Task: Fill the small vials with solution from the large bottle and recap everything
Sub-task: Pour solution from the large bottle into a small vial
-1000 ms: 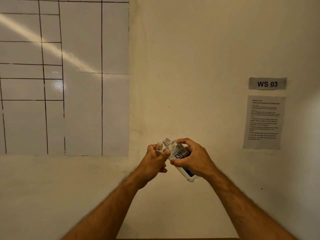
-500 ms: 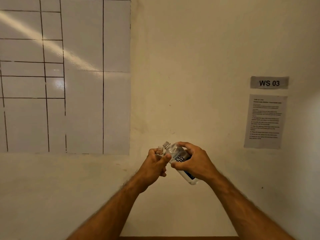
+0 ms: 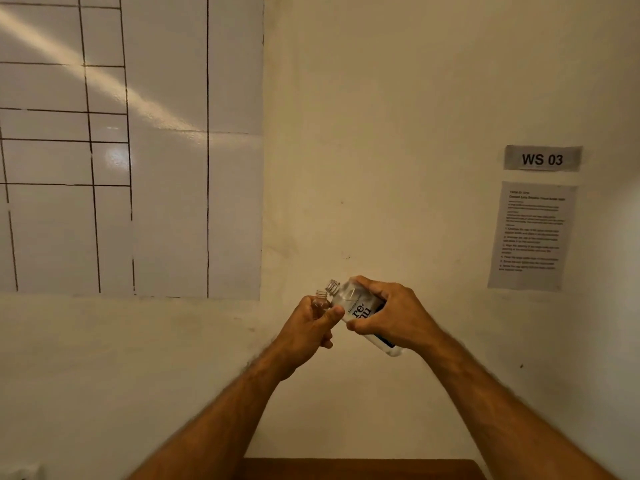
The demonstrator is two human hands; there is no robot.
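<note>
Head view: left hand [image 3: 308, 332] fingers curl round a small uncapped vial [image 3: 321, 300]; right hand [image 3: 391, 315] grips the tilted large bottle [image 3: 353, 306], neck just beside the vial's mouth, much as earlier. Label shows "re"; wall sign [image 3: 542, 159] reads "WS 03".

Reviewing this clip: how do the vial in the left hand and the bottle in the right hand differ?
The small vial is far smaller than the large bottle. The vial stands about upright in the left hand; the bottle, gripped by the right hand, tilts with its neck toward the vial. The bottle carries a printed label; the vial looks plain. Both are clear and uncapped.
</note>
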